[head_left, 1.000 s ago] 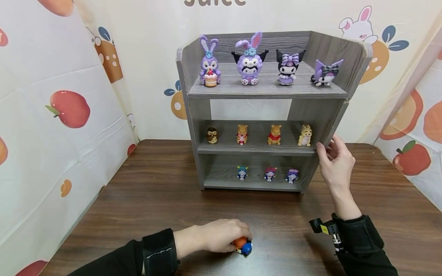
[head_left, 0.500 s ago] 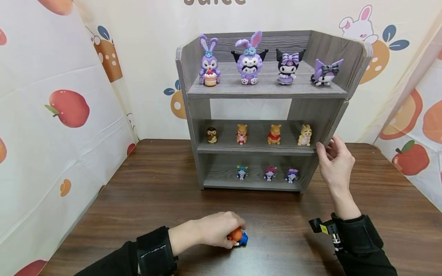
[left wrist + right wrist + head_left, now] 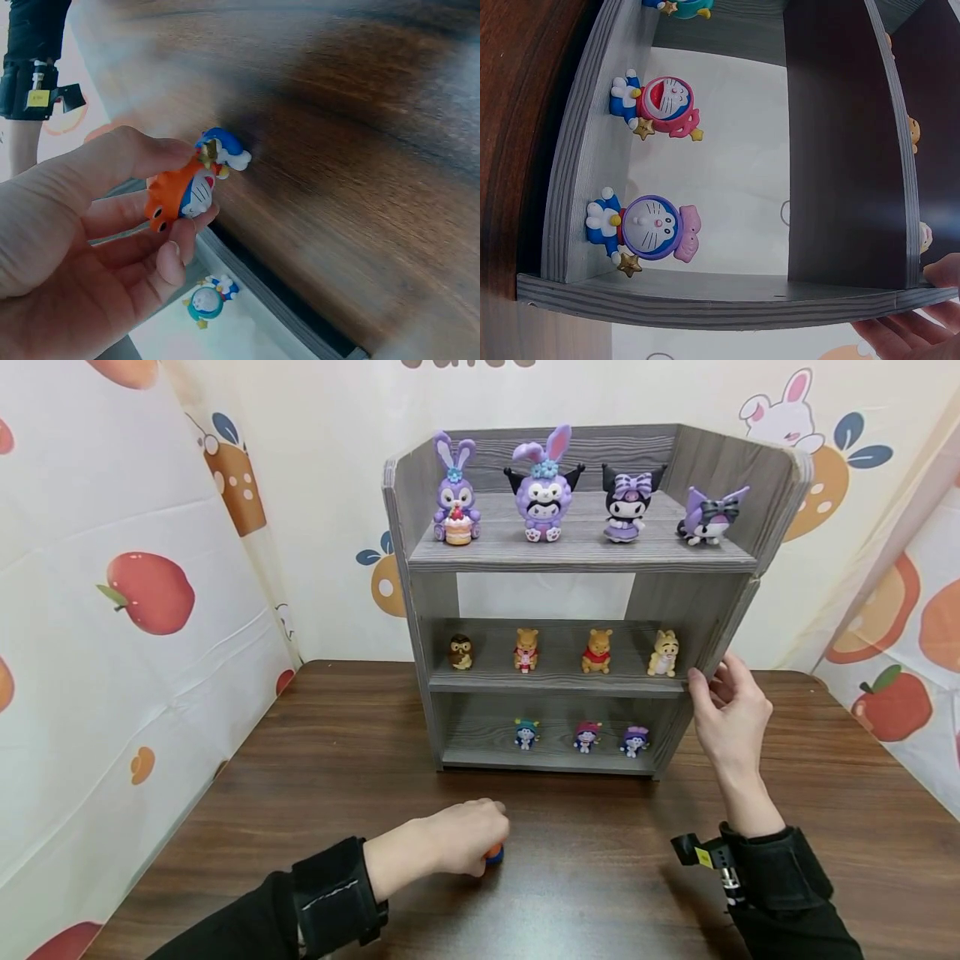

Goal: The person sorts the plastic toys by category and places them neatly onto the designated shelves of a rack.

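Observation:
My left hand [image 3: 461,837] holds a small Doraemon figurine [image 3: 180,196] between thumb and fingers, low over the table in front of the shelf. It has an orange hood, a white face and a blue body; in the head view the hand covers most of it. My right hand [image 3: 729,714] grips the right side panel of the grey wooden shelf [image 3: 555,685] at the middle board's height. On the bottom board stand three similar figurines: one in a teal hood [image 3: 527,734], one in a pink hood [image 3: 667,107] and one in a purple hood [image 3: 651,227].
The middle board carries an owl figurine [image 3: 461,652], two bear figurines, one in a red shirt [image 3: 596,652], and a yellow rabbit figurine [image 3: 663,653]. Several purple figurines, including a bunny with a cake [image 3: 456,493], line the top board. A brown wood-grain table [image 3: 337,752] lies underneath.
My left hand has moved away from me and to the left, nearer the shelf, carrying the Doraemon figurine, which is now more hidden. My right hand stays on the side panel.

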Available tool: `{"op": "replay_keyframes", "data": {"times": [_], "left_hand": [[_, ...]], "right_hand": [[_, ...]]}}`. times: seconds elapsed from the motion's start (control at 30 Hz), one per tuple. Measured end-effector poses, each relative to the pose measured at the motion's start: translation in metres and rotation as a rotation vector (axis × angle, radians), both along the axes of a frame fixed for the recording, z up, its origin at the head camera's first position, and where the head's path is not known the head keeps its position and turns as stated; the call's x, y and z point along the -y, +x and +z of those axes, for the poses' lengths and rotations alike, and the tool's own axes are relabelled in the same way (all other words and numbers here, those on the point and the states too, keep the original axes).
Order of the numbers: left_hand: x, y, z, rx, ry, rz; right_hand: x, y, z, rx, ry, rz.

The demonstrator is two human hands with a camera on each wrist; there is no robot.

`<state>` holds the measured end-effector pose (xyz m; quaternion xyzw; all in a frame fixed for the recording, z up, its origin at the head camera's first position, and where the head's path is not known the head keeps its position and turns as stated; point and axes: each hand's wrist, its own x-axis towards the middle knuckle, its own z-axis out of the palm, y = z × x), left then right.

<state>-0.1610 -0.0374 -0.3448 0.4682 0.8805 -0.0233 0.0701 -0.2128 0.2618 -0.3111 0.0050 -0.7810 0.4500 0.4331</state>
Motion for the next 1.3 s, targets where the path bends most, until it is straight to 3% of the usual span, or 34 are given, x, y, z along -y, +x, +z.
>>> {"op": "replay_keyframes", "data": {"times": [0.3, 0.5, 0.6, 0.73, 0.9, 1.0, 1.3], "left_hand": [[-0.007, 0.004, -0.002, -0.071, -0.066, -0.025], [-0.004, 0.001, -0.002, -0.059, -0.071, -0.048], [0.000, -0.002, 0.003, -0.040, -0.059, -0.114], [0.004, -0.007, 0.010, -0.012, 0.001, -0.259], [0.007, -0.011, 0.011, 0.001, 0.053, -0.393], [0.006, -0.012, 0.008, 0.006, 0.053, -0.403], [0.006, -0.011, 0.000, -0.037, 0.099, -0.320]], "right_hand": [[0.001, 0.000, 0.000, -0.011, 0.000, 0.000], [0.000, 0.000, -0.001, -0.011, -0.002, 0.005], [0.000, -0.001, -0.002, -0.010, -0.001, 0.003], [-0.001, -0.001, -0.002, -0.012, -0.002, 0.002], [0.000, 0.000, -0.001, -0.015, -0.003, 0.001], [0.000, 0.000, -0.001, -0.017, -0.005, 0.000], [0.000, -0.001, -0.002, -0.022, -0.005, 0.002]]}}
